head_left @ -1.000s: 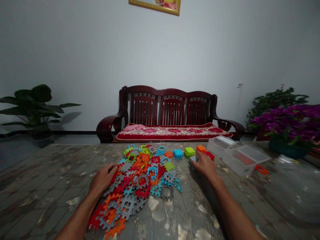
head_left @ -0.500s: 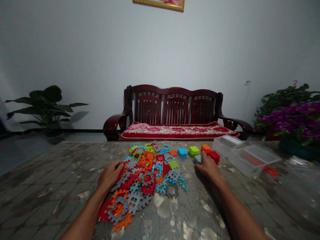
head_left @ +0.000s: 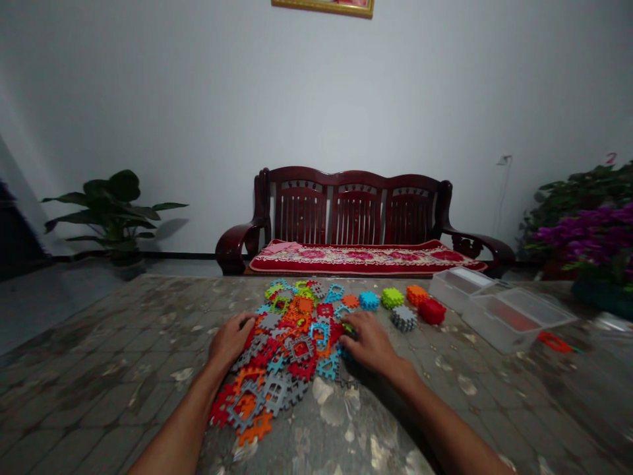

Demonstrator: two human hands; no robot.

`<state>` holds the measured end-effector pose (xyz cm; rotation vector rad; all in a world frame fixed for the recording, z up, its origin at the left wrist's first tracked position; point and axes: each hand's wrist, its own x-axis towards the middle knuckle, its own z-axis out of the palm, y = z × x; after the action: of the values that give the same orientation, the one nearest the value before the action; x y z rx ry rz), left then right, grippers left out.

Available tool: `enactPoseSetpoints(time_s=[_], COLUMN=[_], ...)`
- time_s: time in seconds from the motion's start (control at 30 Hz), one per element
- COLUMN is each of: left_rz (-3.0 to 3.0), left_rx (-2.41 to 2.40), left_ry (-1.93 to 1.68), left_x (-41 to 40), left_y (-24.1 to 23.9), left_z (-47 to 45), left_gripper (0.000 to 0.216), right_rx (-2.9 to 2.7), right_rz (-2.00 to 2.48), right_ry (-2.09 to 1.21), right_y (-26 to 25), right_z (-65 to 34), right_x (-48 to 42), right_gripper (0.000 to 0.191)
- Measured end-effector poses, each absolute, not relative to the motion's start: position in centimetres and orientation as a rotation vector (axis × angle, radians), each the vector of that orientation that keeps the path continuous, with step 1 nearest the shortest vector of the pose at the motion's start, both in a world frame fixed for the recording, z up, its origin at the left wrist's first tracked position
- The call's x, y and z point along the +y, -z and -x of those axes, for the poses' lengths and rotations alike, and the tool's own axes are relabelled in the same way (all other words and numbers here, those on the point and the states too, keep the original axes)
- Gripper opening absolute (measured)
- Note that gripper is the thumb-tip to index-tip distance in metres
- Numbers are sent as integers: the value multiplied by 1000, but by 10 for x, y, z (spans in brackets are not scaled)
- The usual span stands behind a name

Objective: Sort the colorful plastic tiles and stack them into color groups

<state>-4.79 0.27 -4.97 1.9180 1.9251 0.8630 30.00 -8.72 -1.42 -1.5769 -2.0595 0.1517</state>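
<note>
Between both hands (head_left: 230, 341) (head_left: 368, 343) — touching each — lies the puzzle-piece pile (head_left: 289, 346).

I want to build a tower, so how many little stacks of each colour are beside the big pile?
Blue stack: 1
Green stack: 1
Orange stack: 1
Grey stack: 1
Red stack: 1
Total: 5

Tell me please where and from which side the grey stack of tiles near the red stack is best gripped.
Probably best from above, pinching the near and far toothed sides of the grey stack. It sits free on the table, but the red stack is close on its right, so fingers have more room front and back. The right hand is nearer.
</note>
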Motion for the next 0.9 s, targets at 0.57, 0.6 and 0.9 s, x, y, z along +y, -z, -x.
enactPoseSetpoints(time_s=[0.57,0.6,0.9], left_rz=[-1912,-1912,-1891], left_rx=[1918,1917,1906], left_ry=[-894,-902,-928], left_x=[2,2,2], left_y=[52,52,52], left_z=[46,46,45], left_gripper=[34,34,33], right_rx=[-2504,-2523,-2591], right_rz=[935,913,887], right_ry=[18,39,231], right_y=[18,18,19], right_z=[-251,-250,-240], right_x=[-106,-106,-104], right_gripper=[41,38,24])
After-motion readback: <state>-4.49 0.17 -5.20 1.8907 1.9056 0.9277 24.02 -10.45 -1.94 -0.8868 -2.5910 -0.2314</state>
